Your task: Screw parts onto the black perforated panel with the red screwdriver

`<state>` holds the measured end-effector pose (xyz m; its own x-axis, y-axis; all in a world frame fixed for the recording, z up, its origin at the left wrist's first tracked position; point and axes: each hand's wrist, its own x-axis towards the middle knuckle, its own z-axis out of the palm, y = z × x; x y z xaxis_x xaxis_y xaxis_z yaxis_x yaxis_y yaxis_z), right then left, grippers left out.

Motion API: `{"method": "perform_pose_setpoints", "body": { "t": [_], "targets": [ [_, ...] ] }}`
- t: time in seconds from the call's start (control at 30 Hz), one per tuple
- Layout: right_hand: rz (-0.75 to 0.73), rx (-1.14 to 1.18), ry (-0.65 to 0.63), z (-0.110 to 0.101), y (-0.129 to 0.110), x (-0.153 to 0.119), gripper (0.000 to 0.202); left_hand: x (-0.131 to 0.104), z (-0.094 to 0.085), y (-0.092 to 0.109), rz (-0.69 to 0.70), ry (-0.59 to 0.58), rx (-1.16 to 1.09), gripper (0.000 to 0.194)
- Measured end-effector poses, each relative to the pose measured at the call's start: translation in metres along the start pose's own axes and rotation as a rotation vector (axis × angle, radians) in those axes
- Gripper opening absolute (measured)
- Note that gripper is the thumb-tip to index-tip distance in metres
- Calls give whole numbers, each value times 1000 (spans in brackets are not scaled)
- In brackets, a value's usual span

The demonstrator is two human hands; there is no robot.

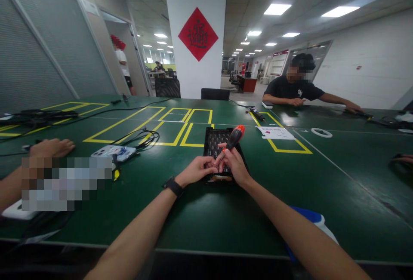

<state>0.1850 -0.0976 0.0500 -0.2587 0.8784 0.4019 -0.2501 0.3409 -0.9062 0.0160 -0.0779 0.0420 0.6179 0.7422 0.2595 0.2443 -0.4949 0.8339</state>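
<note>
Screwdriver (pixel 232 139): red-and-black handle, slim shaft, tilted.

Tray (pixel 207 144) on table (pixel 187 224), right of phone (pixel 118 153)

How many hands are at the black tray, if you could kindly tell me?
2: the left hand at the near left side of the tray, and the right hand at its near right, holding the screwdriver. None seems hidden.
</note>
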Motion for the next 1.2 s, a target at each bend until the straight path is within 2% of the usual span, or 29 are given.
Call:
{"method": "perform_pose_setpoints", "body": {
  "t": [0.17,0.33,0.4,0.5,0.63,0.7,0.9,1.0,1.2],
  "targets": [
    [4,37,1,-1,1,1,30,1,-4,1,35,-63,-23,32],
    [-7,13,20,0,0,0,30,1,1,-2,2,56,-17,31],
    [-2,11,17,1,-1,0,30,1,2,-3,-15,70,-3,29],
    [5,12,5,1,-1,0,31,1,1,-2,-15,31,-21,29],
    [18,29,-20,0,0,1,32,1,-3,2,24,-77,-84,30],
    [20,33,-29,0,0,1,33,1,-3,3,29,-85,-93,31],
    [6,8,-19,1,-2,0,33,1,2,0,-28,50,13,31],
    [9,6,-15,2,-4,0,33,1,3,-2,-24,71,8,30],
    [32,9,-32,1,-5,0,33,0,-1,0,-10,-20,-40,28]
  ]
}}
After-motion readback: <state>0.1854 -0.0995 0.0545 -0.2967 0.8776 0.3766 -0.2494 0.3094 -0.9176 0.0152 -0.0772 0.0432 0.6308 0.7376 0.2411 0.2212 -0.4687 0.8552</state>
